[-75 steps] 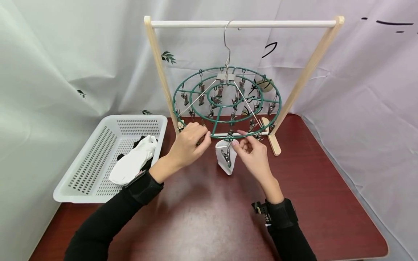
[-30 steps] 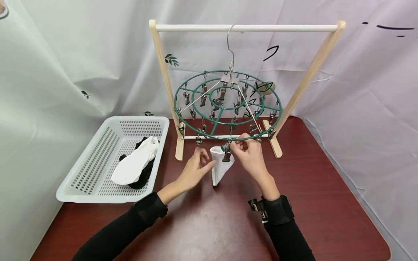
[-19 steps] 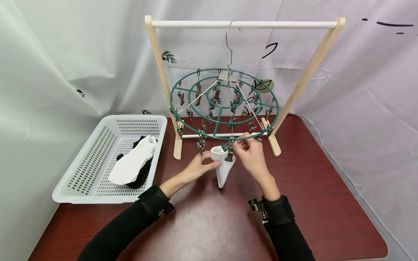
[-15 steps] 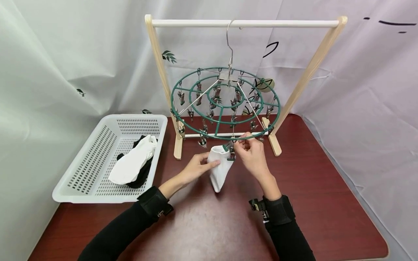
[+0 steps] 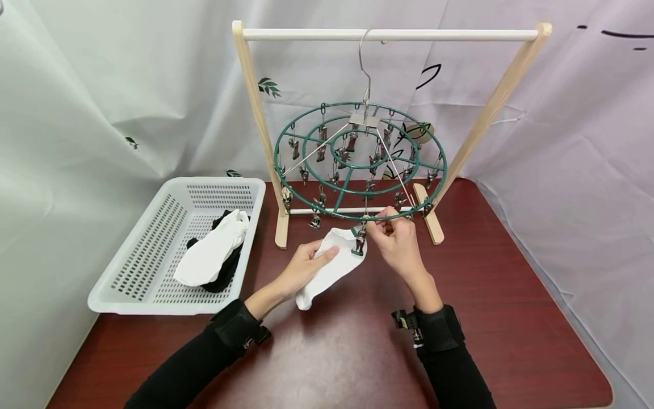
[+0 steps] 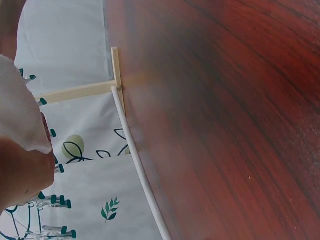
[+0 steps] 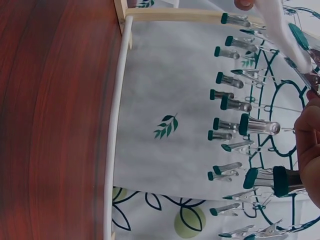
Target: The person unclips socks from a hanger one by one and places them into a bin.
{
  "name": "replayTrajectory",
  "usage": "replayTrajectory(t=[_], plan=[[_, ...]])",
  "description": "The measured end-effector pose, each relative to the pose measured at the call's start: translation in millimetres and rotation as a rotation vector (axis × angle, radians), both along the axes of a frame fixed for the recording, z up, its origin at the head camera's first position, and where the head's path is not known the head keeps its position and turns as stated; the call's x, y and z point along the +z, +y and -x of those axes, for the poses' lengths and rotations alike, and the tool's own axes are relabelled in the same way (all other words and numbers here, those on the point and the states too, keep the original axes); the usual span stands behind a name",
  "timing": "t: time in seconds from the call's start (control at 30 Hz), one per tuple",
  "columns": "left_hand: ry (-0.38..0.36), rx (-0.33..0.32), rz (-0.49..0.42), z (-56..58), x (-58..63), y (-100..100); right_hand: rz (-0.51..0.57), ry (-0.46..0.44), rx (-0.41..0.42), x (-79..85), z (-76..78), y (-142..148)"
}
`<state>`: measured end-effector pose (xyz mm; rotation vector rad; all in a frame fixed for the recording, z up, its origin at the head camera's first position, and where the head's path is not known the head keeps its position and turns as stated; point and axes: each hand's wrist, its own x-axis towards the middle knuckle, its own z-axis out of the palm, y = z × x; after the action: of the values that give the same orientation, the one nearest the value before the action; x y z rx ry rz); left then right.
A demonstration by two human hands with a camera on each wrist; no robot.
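Note:
A green round clip hanger hangs by its metal hook from a wooden rack. A white sock is caught at one end in a metal clip on the hanger's near rim. My left hand holds the sock and draws it down to the left. My right hand pinches that clip. In the left wrist view the sock shows above my palm. In the right wrist view the sock crosses the top, with several clips below it.
A white perforated basket stands at the left of the dark red table with a white sock over a black one inside. The rack's wooden feet stand behind my hands. White curtains hang behind and at both sides.
My left hand left the hanger's rim, came down to the hanging sock, took hold of it and pulled it out to the lower left. My right hand stayed at the clip.

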<state>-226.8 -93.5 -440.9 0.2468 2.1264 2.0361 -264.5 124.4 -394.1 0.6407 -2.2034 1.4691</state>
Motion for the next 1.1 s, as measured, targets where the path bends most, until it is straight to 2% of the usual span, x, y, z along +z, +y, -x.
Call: replayTrajectory(t=[0.17,0.37,0.6,0.7,0.87,0.97,1.1], plan=[[0.009,0.006,0.015,-4.9,4.0,-3,0.012,0.018,-0.01,-0.1,0.6,2],[0.034,0.01,0.074,-11.4,9.9,-11,0.03,0.038,-0.048,-1.3,2.5,3],[0.116,0.06,0.153,-17.1,26.1,-31,0.025,0.054,-0.048,23.0,-13.1,1],[0.145,0.124,0.189,-18.0,34.1,-40,0.022,0.06,-0.046,27.7,-16.8,1],[0.145,0.306,0.197,-20.3,52.6,-60,0.022,0.034,-0.038,32.5,-20.2,1],[0.158,0.388,0.228,-19.3,64.1,-78,0.027,0.022,-0.032,33.9,-21.0,1],[0.166,0.416,0.317,-13.4,73.2,-108,0.034,0.008,-0.021,32.0,-20.3,1]])
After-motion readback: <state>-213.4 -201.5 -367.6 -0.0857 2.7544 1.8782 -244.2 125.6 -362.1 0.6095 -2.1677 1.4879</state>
